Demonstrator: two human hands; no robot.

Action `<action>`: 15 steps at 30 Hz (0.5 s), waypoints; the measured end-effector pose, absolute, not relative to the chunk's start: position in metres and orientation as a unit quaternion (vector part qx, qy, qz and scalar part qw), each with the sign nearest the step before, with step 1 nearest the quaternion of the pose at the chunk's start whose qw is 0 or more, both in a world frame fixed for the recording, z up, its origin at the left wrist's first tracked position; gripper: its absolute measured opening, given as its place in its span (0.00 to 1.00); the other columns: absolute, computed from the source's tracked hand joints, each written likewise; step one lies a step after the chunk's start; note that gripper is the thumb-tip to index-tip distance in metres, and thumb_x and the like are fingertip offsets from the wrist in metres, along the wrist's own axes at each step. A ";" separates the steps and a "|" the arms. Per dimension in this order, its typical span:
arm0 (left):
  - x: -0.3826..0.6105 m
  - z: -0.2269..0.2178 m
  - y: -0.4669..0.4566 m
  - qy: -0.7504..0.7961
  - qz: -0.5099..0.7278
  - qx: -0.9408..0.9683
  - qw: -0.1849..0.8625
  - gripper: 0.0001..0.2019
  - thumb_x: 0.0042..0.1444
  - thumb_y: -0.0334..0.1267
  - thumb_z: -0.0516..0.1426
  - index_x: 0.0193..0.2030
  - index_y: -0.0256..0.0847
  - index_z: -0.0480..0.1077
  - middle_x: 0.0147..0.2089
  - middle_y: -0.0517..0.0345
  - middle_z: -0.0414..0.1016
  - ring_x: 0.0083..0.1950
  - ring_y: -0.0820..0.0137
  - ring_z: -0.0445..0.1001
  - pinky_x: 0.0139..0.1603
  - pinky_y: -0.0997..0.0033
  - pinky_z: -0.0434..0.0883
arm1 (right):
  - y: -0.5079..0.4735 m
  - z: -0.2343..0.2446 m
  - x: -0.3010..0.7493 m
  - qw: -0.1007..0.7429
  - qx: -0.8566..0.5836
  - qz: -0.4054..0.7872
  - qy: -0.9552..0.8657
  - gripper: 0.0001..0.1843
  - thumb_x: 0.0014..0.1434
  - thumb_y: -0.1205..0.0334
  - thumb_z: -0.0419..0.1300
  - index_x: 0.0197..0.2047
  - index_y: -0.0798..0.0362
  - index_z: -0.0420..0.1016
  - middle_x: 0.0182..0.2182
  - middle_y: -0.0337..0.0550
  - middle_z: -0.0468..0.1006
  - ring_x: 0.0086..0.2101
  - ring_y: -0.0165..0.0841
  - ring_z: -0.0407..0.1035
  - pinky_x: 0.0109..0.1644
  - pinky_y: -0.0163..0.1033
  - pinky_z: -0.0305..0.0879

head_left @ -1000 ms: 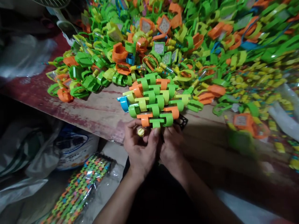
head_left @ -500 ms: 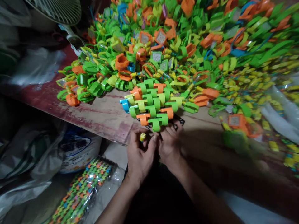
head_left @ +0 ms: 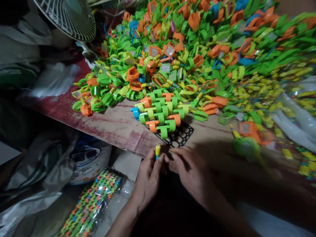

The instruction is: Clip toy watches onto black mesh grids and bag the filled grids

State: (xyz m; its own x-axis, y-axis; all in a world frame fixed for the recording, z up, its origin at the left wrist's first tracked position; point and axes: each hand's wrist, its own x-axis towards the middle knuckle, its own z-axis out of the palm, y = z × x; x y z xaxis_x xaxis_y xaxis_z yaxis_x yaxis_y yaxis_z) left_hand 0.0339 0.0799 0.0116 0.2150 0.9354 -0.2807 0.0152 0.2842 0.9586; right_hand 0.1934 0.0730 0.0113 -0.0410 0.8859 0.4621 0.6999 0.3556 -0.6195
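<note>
The right hand (head_left: 192,166) has withdrawn from the black rack (head_left: 183,139), its hold unclear, the left hand (head_left: 148,171) pinching a yellow-tipped stick (head_left: 157,150).

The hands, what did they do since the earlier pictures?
The left hand and right hand pulled back toward the person, away from the colorful rings, uncovering more of the black rack. The left hand still grips a yellow stick. The rings stayed on the rack.

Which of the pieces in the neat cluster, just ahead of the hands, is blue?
The blue piece is the leftmost one in the view, at the left edge of the cluster; the others visible there are green, yellow or orange.
</note>
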 end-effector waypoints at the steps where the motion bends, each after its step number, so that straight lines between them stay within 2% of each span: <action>1: 0.034 0.010 0.075 0.502 0.366 0.452 0.641 0.17 0.63 0.45 0.55 0.57 0.43 0.65 0.36 0.59 0.70 0.31 0.74 0.66 0.31 0.76 0.65 | 0.070 0.010 0.199 0.409 -0.568 0.105 -0.706 0.07 0.64 0.71 0.54 0.40 0.53 0.72 0.32 0.42 0.79 0.33 0.32 0.74 0.41 0.37 0.69; 3: 0.033 0.006 0.067 0.502 0.367 0.405 0.670 0.20 0.61 0.46 0.58 0.57 0.43 0.63 0.33 0.60 0.71 0.28 0.75 0.66 0.28 0.76 0.64 | 0.067 0.005 0.213 0.407 -0.600 0.063 -0.686 0.07 0.63 0.70 0.54 0.37 0.52 0.72 0.30 0.41 0.79 0.31 0.33 0.75 0.38 0.37 0.70; 6: 0.029 0.002 0.059 0.487 0.399 0.321 0.707 0.13 0.57 0.43 0.61 0.46 0.43 0.65 0.32 0.62 0.71 0.26 0.76 0.65 0.27 0.76 0.63 | 0.062 0.003 0.232 0.400 -0.624 0.040 -0.670 0.07 0.62 0.70 0.55 0.35 0.52 0.72 0.28 0.41 0.78 0.29 0.33 0.75 0.35 0.35 0.71; 8: 0.026 0.001 0.059 0.476 0.428 0.257 0.724 0.11 0.53 0.39 0.62 0.37 0.42 0.64 0.33 0.61 0.71 0.26 0.76 0.65 0.28 0.76 0.63 | 0.053 0.005 0.233 0.389 -0.605 0.093 -0.688 0.07 0.62 0.71 0.54 0.36 0.53 0.73 0.28 0.40 0.79 0.29 0.31 0.75 0.34 0.33 0.71; 10: 0.020 -0.001 0.059 0.474 0.438 0.229 0.729 0.11 0.49 0.38 0.63 0.32 0.41 0.63 0.33 0.60 0.71 0.27 0.75 0.65 0.30 0.75 0.64 | 0.038 0.006 0.224 0.350 -0.570 0.198 -0.716 0.10 0.63 0.72 0.52 0.39 0.52 0.74 0.28 0.40 0.79 0.29 0.30 0.76 0.35 0.32 0.72; 11: 0.017 -0.003 0.059 0.481 0.430 0.234 0.728 0.11 0.48 0.38 0.63 0.32 0.40 0.64 0.31 0.60 0.71 0.28 0.75 0.65 0.30 0.74 0.65 | 0.029 0.005 0.217 0.314 -0.551 0.250 -0.732 0.12 0.63 0.73 0.51 0.41 0.53 0.75 0.30 0.41 0.80 0.31 0.31 0.76 0.37 0.32 0.72; 13: 0.011 -0.009 0.057 0.521 0.398 0.267 0.707 0.11 0.49 0.40 0.63 0.35 0.39 0.67 0.29 0.61 0.70 0.27 0.75 0.65 0.29 0.75 0.65 | 0.011 -0.006 0.203 0.206 -0.531 0.304 -0.764 0.20 0.59 0.77 0.49 0.48 0.55 0.76 0.43 0.49 0.81 0.33 0.33 0.78 0.38 0.35 0.74; 15: 0.007 -0.018 0.053 0.576 0.365 0.298 0.668 0.13 0.52 0.43 0.63 0.40 0.39 0.68 0.29 0.62 0.72 0.24 0.77 0.63 0.25 0.77 0.62 | -0.004 -0.024 0.193 0.124 -0.557 0.281 -0.772 0.31 0.53 0.81 0.48 0.58 0.57 0.71 0.56 0.58 0.73 0.34 0.37 0.79 0.39 0.41 0.76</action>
State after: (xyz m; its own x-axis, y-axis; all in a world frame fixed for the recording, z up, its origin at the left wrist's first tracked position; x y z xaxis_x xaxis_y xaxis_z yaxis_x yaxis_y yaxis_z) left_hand 0.0068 0.0528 -0.0177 0.0702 0.8313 -0.5514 -0.1440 0.5554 0.8190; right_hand 0.1928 -0.0038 -0.0239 -0.3487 0.9294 -0.1208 0.7895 0.2218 -0.5723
